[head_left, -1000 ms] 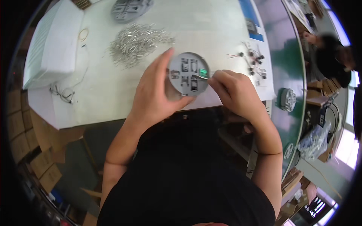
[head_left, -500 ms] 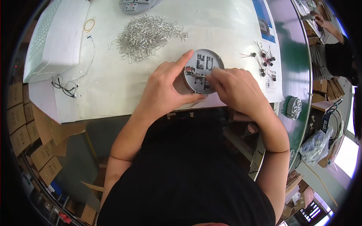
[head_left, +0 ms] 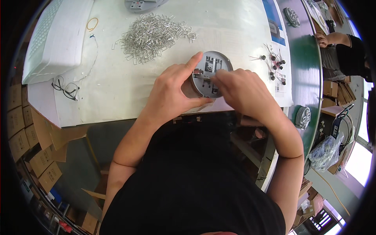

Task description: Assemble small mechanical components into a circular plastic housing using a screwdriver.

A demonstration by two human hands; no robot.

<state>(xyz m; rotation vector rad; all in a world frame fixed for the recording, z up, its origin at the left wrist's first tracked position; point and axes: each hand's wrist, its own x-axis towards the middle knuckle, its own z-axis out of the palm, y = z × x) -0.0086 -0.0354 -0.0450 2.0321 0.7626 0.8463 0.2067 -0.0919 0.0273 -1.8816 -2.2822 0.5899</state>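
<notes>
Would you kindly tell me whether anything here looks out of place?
The black-framed eyeglasses look slightly out of place: a personal item lying near the white block. The metal clips lie in a loose heap, perhaps deliberately. No clear damage shows on the grey round housing in the left hand.

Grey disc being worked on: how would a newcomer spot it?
Start at the white table and go to its edge nearest the person. There the left hand grips the grey disc, with the right hand over its right side. Unlike the grey part at the picture's top, this disc sits between both hands.
</notes>
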